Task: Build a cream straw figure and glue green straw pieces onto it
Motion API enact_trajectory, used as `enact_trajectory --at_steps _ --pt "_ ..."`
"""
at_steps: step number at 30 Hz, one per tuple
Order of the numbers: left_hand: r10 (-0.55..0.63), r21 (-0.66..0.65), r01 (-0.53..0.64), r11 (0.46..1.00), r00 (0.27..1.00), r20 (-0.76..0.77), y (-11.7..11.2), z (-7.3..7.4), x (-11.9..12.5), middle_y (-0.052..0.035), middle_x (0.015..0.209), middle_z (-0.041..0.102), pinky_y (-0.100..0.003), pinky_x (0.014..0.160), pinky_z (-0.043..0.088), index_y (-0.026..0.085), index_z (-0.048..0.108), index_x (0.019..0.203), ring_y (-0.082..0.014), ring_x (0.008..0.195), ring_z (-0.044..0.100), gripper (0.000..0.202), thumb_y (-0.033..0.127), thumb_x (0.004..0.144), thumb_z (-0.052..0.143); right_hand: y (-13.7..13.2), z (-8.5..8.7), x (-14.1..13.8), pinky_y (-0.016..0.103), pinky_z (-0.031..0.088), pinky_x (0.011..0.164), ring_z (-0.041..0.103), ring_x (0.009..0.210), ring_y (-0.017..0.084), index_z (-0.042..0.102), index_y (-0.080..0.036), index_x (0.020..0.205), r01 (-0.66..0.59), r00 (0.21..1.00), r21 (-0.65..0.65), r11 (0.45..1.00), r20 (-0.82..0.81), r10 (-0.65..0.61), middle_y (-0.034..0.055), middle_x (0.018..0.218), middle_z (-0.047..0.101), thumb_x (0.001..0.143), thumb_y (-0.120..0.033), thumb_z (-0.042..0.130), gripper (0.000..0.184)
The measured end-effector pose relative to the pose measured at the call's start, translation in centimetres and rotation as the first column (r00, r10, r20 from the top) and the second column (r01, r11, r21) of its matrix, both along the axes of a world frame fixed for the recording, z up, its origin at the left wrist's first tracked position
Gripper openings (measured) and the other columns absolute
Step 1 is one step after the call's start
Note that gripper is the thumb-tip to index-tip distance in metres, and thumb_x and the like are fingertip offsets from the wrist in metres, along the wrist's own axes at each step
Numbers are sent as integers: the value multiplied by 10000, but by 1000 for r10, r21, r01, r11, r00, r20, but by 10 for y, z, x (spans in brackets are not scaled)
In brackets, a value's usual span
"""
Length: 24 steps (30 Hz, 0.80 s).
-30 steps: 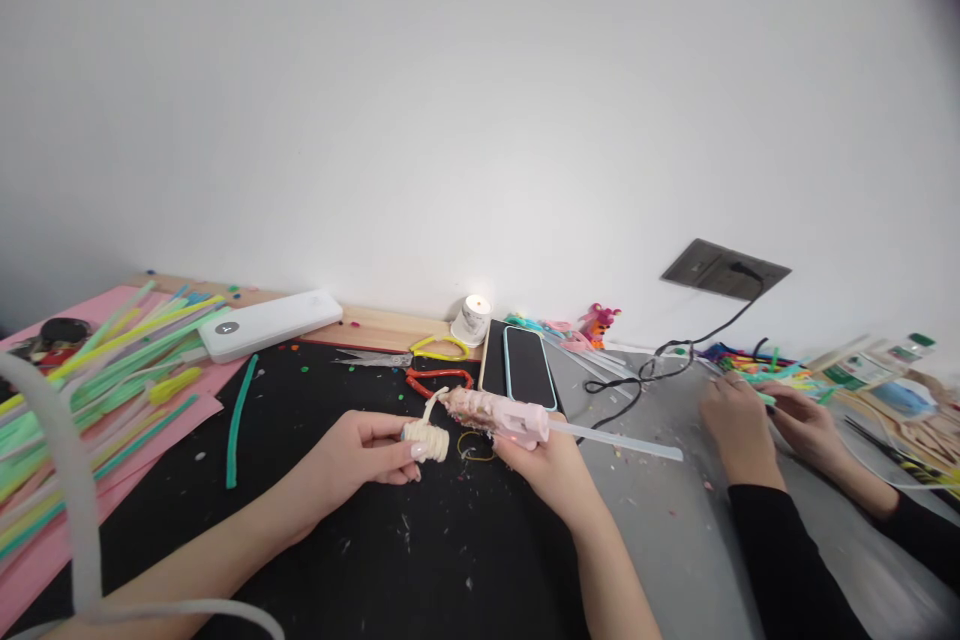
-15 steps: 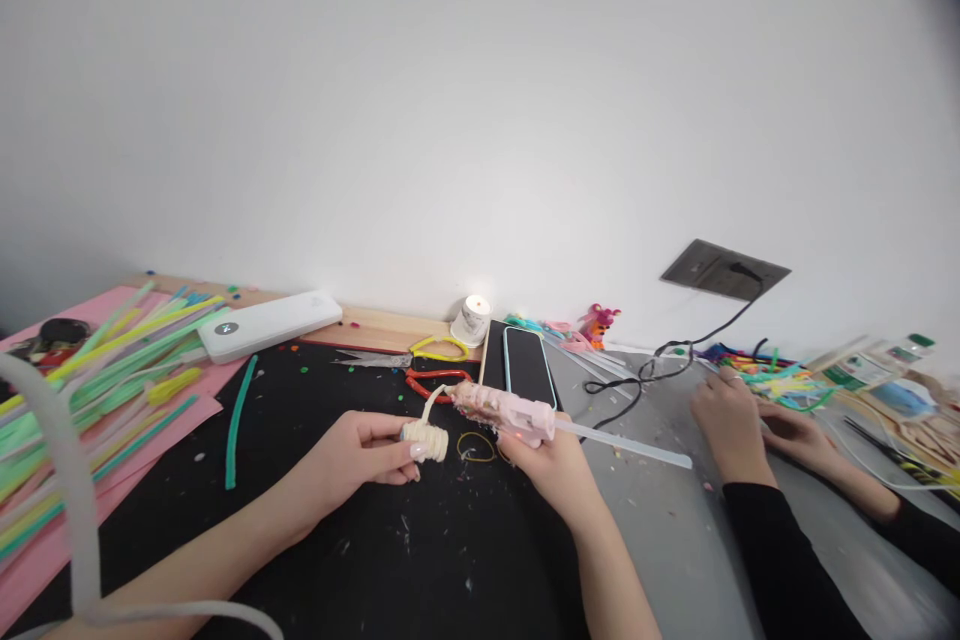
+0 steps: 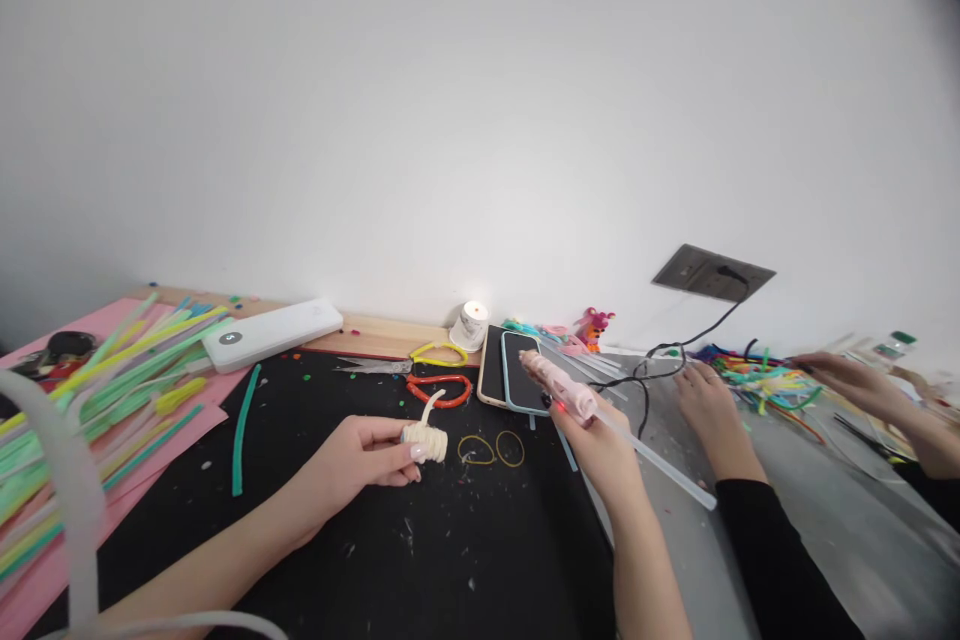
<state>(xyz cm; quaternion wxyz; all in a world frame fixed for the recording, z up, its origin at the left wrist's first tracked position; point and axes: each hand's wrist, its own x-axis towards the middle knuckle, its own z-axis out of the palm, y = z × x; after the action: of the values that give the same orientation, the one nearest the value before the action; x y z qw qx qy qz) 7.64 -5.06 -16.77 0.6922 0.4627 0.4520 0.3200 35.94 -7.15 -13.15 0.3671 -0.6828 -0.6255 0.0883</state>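
While fingers of our left hand (image 3: 360, 455) pinch the cream coil (image 3: 425, 442) at lower centre on the table (image 3: 420, 560), our right hand (image 3: 600, 432) clasps the pink glue gun (image 3: 559, 386), apart rightward. Gluing step, we judge; nozzle must meet coil.

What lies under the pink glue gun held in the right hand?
The glue gun, gripped in the right hand, is held over the right edge of a phone in a pale blue case. The gun covers that edge and the table just beneath it.
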Motion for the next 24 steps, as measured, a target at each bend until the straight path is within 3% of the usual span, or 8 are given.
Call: enact_trajectory --at_steps 3,7,16,20,22,24 --pt "-10 12 10 1000 1000 8 -1 1 0 -14 608 699 -212 644 517 159 740 971 -118 607 615 344 326 670 734 -4 9 21 261 450 623 628 732 215 653 -170 963 70 992 -122 990 109 -57 45 819 698 747 -330 552 287" --pt "-26 25 26 999 999 20 -1 2 -3 -12 618 696 -209 654 514 156 731 991 -115 619 614 346 327 691 721 -6 11 47 277 450 719 630 848 233 616 -167 1039 20 976 -200 980 216 24 67 950 689 710 -292 542 359" --pt "-43 60 39 997 997 57 1 -2 -6 -28 703 709 -254 727 525 147 717 996 -145 699 635 338 339 717 702 6 -22 98 365 421 827 621 926 270 624 -168 1062 98 869 -302 948 490 66 106 1014 680 687 -252 526 396" --pt "-12 68 7 998 997 78 1 -3 -6 -48 818 727 -273 747 527 156 706 1025 -161 753 641 354 323 714 700 -7 -11 83 443 405 870 604 978 315 628 -139 1065 143 848 -204 968 530 -13 146 1009 669 649 -211 570 426" --pt "10 64 -16 998 996 92 0 -2 -6 -55 846 728 -276 743 525 155 707 1020 -162 756 640 350 315 709 704 -18 1 56 434 420 864 596 983 306 625 -142 1044 80 907 -90 993 419 -35 149 1031 653 701 -249 565 364" --pt "38 56 -44 997 994 100 -1 1 -5 -57 842 725 -273 727 521 149 713 997 -158 739 635 338 309 699 712 -27 12 17 371 477 760 621 802 232 589 -162 1088 -12 980 -44 999 200 21 113 958 652 782 -300 527 342"
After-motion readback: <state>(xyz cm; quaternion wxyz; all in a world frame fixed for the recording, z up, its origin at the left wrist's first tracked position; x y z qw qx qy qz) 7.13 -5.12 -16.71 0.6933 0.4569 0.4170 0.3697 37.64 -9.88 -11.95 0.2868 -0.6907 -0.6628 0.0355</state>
